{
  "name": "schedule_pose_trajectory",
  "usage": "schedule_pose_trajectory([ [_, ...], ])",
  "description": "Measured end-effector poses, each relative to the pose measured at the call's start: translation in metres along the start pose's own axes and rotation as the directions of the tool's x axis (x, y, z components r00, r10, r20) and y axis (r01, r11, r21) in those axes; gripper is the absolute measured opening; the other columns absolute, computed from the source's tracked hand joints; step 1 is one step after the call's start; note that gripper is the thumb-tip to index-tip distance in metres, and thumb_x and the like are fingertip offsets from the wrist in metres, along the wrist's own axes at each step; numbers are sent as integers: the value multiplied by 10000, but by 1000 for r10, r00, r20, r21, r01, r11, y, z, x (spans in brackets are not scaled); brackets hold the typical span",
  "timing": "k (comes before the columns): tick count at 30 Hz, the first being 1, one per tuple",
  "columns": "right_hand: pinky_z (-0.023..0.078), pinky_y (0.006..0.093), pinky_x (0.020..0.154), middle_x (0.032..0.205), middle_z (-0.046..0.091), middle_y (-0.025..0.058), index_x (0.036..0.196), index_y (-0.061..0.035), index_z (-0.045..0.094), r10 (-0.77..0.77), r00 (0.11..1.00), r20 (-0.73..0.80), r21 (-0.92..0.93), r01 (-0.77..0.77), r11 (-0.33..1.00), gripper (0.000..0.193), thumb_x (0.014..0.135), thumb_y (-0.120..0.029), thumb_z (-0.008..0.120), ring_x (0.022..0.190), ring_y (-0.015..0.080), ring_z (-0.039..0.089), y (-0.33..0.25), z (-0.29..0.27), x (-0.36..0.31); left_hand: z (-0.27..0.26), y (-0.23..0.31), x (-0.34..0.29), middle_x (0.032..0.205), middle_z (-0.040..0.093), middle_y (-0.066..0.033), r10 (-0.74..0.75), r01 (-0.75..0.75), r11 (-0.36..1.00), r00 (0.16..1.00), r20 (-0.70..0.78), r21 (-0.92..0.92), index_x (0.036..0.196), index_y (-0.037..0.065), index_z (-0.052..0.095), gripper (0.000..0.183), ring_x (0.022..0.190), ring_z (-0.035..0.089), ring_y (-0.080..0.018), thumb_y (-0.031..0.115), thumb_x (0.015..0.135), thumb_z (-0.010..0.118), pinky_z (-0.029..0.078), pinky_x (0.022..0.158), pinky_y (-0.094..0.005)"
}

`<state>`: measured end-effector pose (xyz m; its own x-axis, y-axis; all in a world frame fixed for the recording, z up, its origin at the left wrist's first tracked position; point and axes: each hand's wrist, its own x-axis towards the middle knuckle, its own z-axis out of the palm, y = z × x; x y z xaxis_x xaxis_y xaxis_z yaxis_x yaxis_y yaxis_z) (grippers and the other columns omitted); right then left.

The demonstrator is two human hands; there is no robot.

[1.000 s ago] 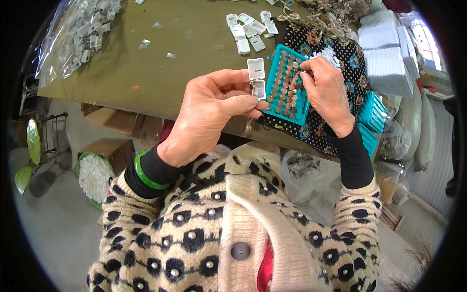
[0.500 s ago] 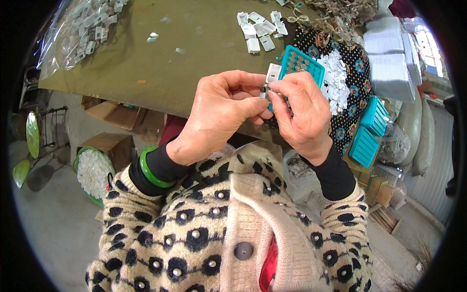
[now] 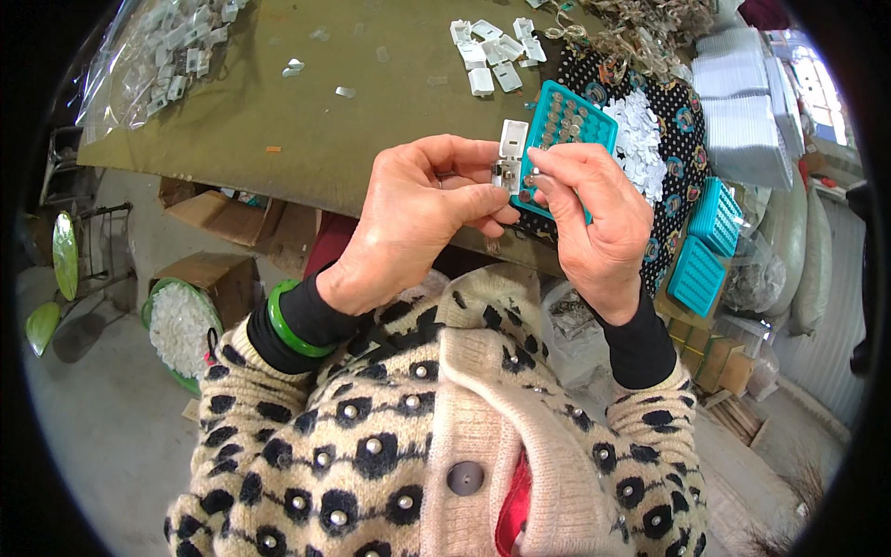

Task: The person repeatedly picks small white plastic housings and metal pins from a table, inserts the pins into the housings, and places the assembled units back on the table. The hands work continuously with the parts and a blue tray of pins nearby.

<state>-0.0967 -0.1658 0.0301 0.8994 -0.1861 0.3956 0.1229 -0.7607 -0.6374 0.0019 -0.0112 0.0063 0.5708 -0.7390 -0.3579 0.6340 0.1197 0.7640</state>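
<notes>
My left hand [image 3: 408, 213] pinches a small white plastic case [image 3: 513, 139] whose hinged lid stands up. Small metal parts show inside the case's lower half. Just to its right, my right hand [image 3: 599, 218] has thumb and index finger pressed together. Whatever lies between those fingertips is too small to name. Under and beyond the right fingers sits a teal tray [image 3: 601, 130], with rows of small round metallic discs [image 3: 555, 113] in its left part. The right hand covers the tray's near end.
Several white cases [image 3: 480, 58] lie farther back on the green table [image 3: 371, 102]. Small white pieces [image 3: 636, 139] are heaped on dotted cloth right of the tray. A clear bag of parts [image 3: 176, 56] lies far left. Tangled material [image 3: 640, 32] is at the back right.
My right hand has drawn back to the right, away from the white case and over the tray. The left hand still holds the case, now more exposed.
</notes>
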Motion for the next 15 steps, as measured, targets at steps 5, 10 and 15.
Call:
schedule_pose_trajectory([
  [5,509,355,630,848,597,111,894,-6,620,-57,996,-66,6,57,998,181,759,79,707,748,272,620,3,10,-2,4,-3,-3,922,679,-129,22,-22,1000,999,24,-15,1161,-81,598,325,771,705,-200,-44,848,680,596,670,-287],
  [10,518,341,649,860,617,129,943,1,648,-63,998,-21,115,65,991,148,811,65,669,745,261,625,7,1,-10,6,-7,-4,867,672,-95,-11,11,1000,1000,-2,2,1072,-51,604,229,666,653,-138,-15,862,685,551,578,-260],
  [15,507,347,653,873,607,108,1008,2,664,-53,981,-187,-312,-9,950,189,832,61,632,760,262,614,40,-23,-11,0,-7,2,804,631,-63,-39,48,994,995,90,-100,984,7,582,146,537,539,-108,27,867,666,422,459,-241],
])
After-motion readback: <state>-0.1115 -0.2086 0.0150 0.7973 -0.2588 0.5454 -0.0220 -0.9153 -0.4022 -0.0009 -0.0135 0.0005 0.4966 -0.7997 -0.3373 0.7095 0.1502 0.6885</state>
